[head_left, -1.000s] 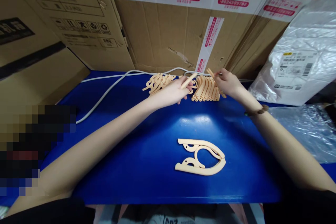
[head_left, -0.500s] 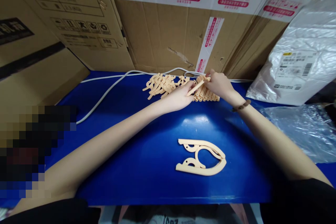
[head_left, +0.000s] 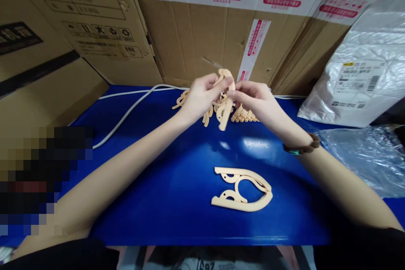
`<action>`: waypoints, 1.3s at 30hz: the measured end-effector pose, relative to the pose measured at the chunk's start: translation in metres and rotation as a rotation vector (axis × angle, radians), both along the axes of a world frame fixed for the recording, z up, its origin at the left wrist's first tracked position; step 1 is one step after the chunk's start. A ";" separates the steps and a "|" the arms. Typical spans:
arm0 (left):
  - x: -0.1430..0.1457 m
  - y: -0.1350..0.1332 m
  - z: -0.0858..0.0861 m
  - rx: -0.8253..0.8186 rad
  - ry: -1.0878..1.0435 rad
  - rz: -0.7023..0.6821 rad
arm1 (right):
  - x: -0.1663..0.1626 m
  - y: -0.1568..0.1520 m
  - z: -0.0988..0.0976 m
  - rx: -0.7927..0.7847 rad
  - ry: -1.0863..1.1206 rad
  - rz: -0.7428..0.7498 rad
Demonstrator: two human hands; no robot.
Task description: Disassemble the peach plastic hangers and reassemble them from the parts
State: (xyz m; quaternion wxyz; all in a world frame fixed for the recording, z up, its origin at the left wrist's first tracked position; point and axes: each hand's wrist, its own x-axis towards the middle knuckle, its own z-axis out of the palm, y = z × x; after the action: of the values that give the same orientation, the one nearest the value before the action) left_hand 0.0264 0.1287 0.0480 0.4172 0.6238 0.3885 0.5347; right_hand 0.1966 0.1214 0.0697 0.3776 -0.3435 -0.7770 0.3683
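My left hand (head_left: pixel 198 99) and my right hand (head_left: pixel 257 102) meet above the far middle of the blue table (head_left: pixel 158 168). Both pinch peach plastic pieces (head_left: pixel 225 105) held upright between them, lifted clear of the table. Behind the hands lie a loose heap of curved peach pieces (head_left: pixel 183 100) and a neat row of straight ones (head_left: pixel 245 114). A put-together peach part (head_left: pixel 242 189), arch-shaped with cut-outs, lies flat near the table's front edge.
Cardboard boxes (head_left: pixel 202 29) wall off the back and left. A white cable (head_left: pixel 126 112) runs along the far edge. A white plastic parcel (head_left: pixel 357 67) leans at the right, with clear plastic wrap (head_left: pixel 363 156) below it.
Both hands have risen from the piles and come together, each carrying a peach piece; the pieces are now held up between the fingertips. The part near the front edge has not moved.
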 end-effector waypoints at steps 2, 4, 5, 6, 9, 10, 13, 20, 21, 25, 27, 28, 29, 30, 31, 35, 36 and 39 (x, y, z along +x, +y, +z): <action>-0.006 0.000 0.005 0.112 -0.003 0.027 | 0.005 0.001 0.005 0.052 -0.012 -0.079; -0.011 0.000 0.010 0.192 0.000 0.049 | 0.013 0.005 0.009 0.173 -0.058 -0.168; -0.013 0.000 0.012 0.212 0.009 0.048 | 0.017 0.007 0.011 0.256 -0.102 -0.210; -0.015 0.000 0.014 0.220 0.027 0.033 | 0.021 0.009 0.012 0.354 -0.166 -0.252; -0.016 -0.004 0.016 0.246 0.124 -0.050 | 0.027 0.012 0.010 0.677 -0.464 -0.369; -0.015 -0.006 0.015 0.278 0.167 -0.057 | 0.028 0.012 0.008 0.746 -0.562 -0.392; -0.012 -0.011 0.007 0.407 0.292 0.011 | 0.028 0.014 0.004 0.678 -0.613 -0.348; -0.002 0.024 -0.025 0.187 0.487 0.114 | 0.037 0.021 0.016 -0.214 0.167 -0.050; 0.000 0.032 -0.029 0.097 0.561 0.091 | 0.037 0.022 0.018 -0.240 0.194 -0.080; 0.005 0.051 -0.038 -0.010 0.686 0.050 | 0.035 0.020 0.021 -0.228 0.200 -0.215; 0.007 0.052 -0.039 0.002 0.707 0.129 | 0.033 0.017 0.022 -0.182 0.192 -0.268; 0.007 0.049 -0.037 0.013 0.706 0.182 | 0.032 0.015 0.023 -0.150 0.205 -0.294; 0.007 0.046 -0.035 0.020 0.678 0.224 | 0.032 0.014 0.025 -0.110 0.235 -0.320; 0.007 0.042 -0.031 0.005 0.618 0.230 | 0.032 0.013 0.026 -0.065 0.270 -0.344; 0.007 0.037 -0.027 -0.043 0.528 0.179 | 0.033 0.012 0.028 -0.012 0.301 -0.368; 0.002 0.015 -0.004 -0.393 0.058 -0.309 | 0.045 0.016 0.030 0.223 0.254 -0.438; 0.000 0.011 0.002 -0.430 -0.025 -0.339 | 0.048 0.017 0.030 0.288 0.192 -0.459; -0.001 0.001 0.017 -0.418 -0.154 -0.212 | 0.055 0.019 0.030 0.529 -0.207 -0.576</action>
State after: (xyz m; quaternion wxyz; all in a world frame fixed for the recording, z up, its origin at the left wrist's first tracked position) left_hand 0.0250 0.1297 0.0646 0.6194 0.5185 0.3901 0.4419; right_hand 0.2511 0.1403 0.0995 0.4604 -0.4735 -0.7508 -0.0021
